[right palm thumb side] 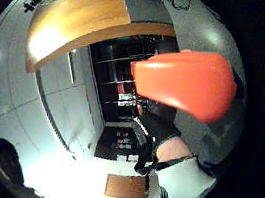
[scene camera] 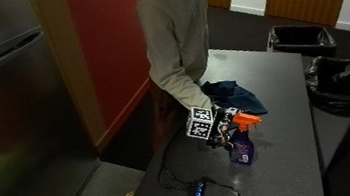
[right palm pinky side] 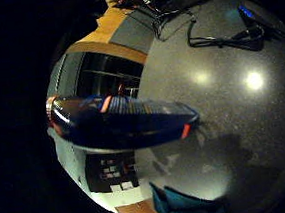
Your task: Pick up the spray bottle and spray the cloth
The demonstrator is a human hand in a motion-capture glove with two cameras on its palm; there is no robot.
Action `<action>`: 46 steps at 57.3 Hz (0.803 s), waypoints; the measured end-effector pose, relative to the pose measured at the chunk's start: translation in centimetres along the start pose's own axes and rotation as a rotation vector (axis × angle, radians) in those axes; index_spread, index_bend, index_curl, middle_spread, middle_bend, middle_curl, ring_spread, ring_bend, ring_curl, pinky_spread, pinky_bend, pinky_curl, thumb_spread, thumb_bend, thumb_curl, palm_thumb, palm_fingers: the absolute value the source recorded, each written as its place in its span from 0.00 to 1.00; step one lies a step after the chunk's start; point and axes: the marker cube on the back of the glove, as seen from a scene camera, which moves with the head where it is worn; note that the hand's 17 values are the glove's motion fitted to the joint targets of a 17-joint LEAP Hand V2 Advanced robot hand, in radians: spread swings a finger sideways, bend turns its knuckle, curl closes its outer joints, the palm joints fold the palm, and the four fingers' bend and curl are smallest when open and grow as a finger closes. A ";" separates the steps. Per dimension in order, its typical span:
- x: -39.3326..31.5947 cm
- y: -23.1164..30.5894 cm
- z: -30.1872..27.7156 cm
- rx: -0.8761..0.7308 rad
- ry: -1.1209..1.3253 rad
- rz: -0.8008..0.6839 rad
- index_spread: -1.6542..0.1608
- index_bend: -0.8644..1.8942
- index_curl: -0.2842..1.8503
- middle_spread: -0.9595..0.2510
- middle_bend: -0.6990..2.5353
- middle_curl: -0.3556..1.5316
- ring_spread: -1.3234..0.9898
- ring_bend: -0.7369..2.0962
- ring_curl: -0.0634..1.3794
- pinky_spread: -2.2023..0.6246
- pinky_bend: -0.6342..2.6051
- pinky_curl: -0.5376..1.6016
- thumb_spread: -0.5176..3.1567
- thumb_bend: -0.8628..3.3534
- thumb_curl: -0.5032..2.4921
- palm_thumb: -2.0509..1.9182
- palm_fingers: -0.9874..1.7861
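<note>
Closest to my palm is the spray bottle [scene camera: 242, 146]: its orange trigger head [right palm thumb side: 186, 84] fills much of the thumb-side view, and its blue body [right palm pinky side: 123, 119] stretches across the little-finger-side view, ribbed and shiny, with an orange mark near each end. From the outside view the bottle stands upright with its base at or just above the dark grey bench [scene camera: 290, 164], I cannot tell which, in the middle of the near half of the top, orange head uppermost and nozzle pointing to the right. My right hand [scene camera: 220, 124], in the black glove, is at the bottle's neck on its left side, fingers curled round it just below the orange head; the exact placing of each finger is too small to make out. My sleeve comes down to it from the far left. The cloth [scene camera: 233, 96], dark teal and crumpled in a loose heap, lies on the bench just beyond the bottle, towards the far side and near the left edge where I stand; a corner of it [right palm pinky side: 189, 206] also shows beside the bottle in the little-finger-side view. Nearer the camera than the bottle, a black cable [scene camera: 171, 176] snakes over the bench to a small dark device with a blue light [scene camera: 197, 194] near the front edge. Two black-lined bins [scene camera: 333, 76] stand on the floor to the right of the bench.
</note>
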 end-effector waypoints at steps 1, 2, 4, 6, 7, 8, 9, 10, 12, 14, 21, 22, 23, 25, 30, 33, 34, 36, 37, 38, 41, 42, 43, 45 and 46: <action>0.1 0.0 0.1 -0.002 -0.001 0.004 0.76 0.35 0.21 0.74 0.31 0.39 0.56 0.45 0.27 0.82 0.35 0.42 0.40 0.20 0.29 0.68 0.42; 0.2 0.0 0.3 -0.004 -0.002 0.007 0.76 0.35 0.21 0.74 0.31 0.39 0.56 0.45 0.27 0.82 0.35 0.42 0.40 0.20 0.29 0.68 0.42; 0.3 0.0 0.5 -0.006 -0.005 0.012 0.76 0.35 0.21 0.74 0.31 0.38 0.56 0.45 0.27 0.82 0.34 0.42 0.40 0.20 0.29 0.68 0.42; 0.4 -0.2 0.7 -0.006 -0.007 0.015 0.76 0.35 0.21 0.74 0.31 0.38 0.56 0.46 0.27 0.82 0.35 0.42 0.40 0.20 0.29 0.67 0.42; 0.4 -0.3 0.8 -0.006 -0.006 0.016 0.76 0.35 0.21 0.74 0.31 0.38 0.56 0.46 0.27 0.82 0.34 0.42 0.40 0.20 0.29 0.67 0.42; 0.4 -0.4 0.9 -0.007 -0.004 0.017 0.76 0.35 0.21 0.74 0.31 0.39 0.56 0.45 0.27 0.82 0.35 0.42 0.40 0.20 0.29 0.67 0.42; 0.4 -0.4 0.9 -0.007 -0.002 0.020 0.76 0.35 0.21 0.74 0.31 0.38 0.56 0.45 0.27 0.82 0.35 0.42 0.40 0.20 0.29 0.67 0.42; 0.4 -0.5 1.0 -0.007 -0.001 0.022 0.76 0.35 0.21 0.74 0.31 0.39 0.56 0.45 0.27 0.82 0.34 0.42 0.40 0.20 0.29 0.67 0.43; 0.4 -0.7 1.1 -0.009 0.000 0.026 0.76 0.35 0.21 0.74 0.31 0.39 0.56 0.45 0.27 0.82 0.34 0.42 0.40 0.20 0.29 0.67 0.43; 0.4 -0.9 1.2 -0.009 0.001 0.028 0.76 0.35 0.21 0.73 0.31 0.39 0.56 0.46 0.27 0.82 0.34 0.42 0.40 0.20 0.29 0.67 0.43; 0.7 -0.9 1.5 0.017 0.008 0.035 0.75 0.35 0.21 0.72 0.31 0.39 0.56 0.46 0.27 0.82 0.34 0.42 0.39 0.20 0.29 0.67 0.45; 0.7 -0.9 1.6 0.020 0.009 0.034 0.75 0.34 0.21 0.72 0.32 0.39 0.56 0.47 0.27 0.81 0.34 0.41 0.39 0.20 0.29 0.67 0.46; 0.7 -1.0 1.6 0.024 0.010 0.033 0.75 0.34 0.21 0.72 0.32 0.39 0.56 0.47 0.27 0.81 0.34 0.42 0.39 0.20 0.29 0.67 0.46; 0.6 -1.3 1.6 0.033 0.013 0.032 0.75 0.34 0.21 0.71 0.32 0.39 0.56 0.47 0.27 0.81 0.34 0.41 0.39 0.20 0.29 0.67 0.47; 0.4 -1.8 1.7 0.047 0.022 0.035 0.75 0.35 0.21 0.70 0.33 0.39 0.56 0.47 0.27 0.81 0.33 0.41 0.39 0.20 0.29 0.67 0.50; 0.4 -2.1 1.7 0.054 0.024 0.036 0.75 0.36 0.22 0.69 0.33 0.40 0.55 0.47 0.27 0.81 0.32 0.41 0.39 0.20 0.29 0.68 0.53; 0.3 -2.2 1.7 0.055 0.027 0.037 0.75 0.36 0.22 0.69 0.34 0.40 0.55 0.47 0.27 0.81 0.32 0.41 0.39 0.20 0.29 0.68 0.54; 0.2 -2.5 1.7 0.058 0.034 0.037 0.75 0.36 0.22 0.69 0.34 0.40 0.55 0.47 0.27 0.80 0.31 0.40 0.39 0.20 0.29 0.68 0.55; 0.2 -2.6 1.7 0.058 0.037 0.036 0.75 0.37 0.23 0.69 0.34 0.40 0.55 0.47 0.27 0.80 0.31 0.40 0.39 0.20 0.29 0.68 0.56; 0.2 -2.7 1.8 0.056 0.039 0.035 0.75 0.37 0.23 0.69 0.34 0.40 0.54 0.47 0.27 0.80 0.30 0.40 0.39 0.20 0.29 0.68 0.58; 0.1 -2.8 2.0 0.045 0.047 0.029 0.75 0.38 0.24 0.68 0.34 0.40 0.54 0.47 0.27 0.80 0.29 0.40 0.39 0.20 0.29 0.68 0.61; 0.0 -2.9 2.0 0.041 0.050 0.026 0.75 0.38 0.24 0.68 0.34 0.40 0.53 0.46 0.27 0.80 0.28 0.40 0.39 0.20 0.29 0.68 0.63; 0.0 -3.0 2.1 0.037 0.052 0.022 0.75 0.38 0.25 0.68 0.34 0.40 0.53 0.47 0.27 0.80 0.28 0.39 0.39 0.20 0.29 0.69 0.64; -0.1 -3.2 2.3 0.029 0.057 0.016 0.76 0.38 0.26 0.68 0.32 0.39 0.53 0.47 0.27 0.79 0.28 0.39 0.39 0.20 0.29 0.69 0.67; -0.1 -3.3 2.4 0.026 0.060 0.014 0.76 0.38 0.26 0.68 0.33 0.39 0.52 0.47 0.27 0.79 0.27 0.39 0.39 0.20 0.30 0.69 0.68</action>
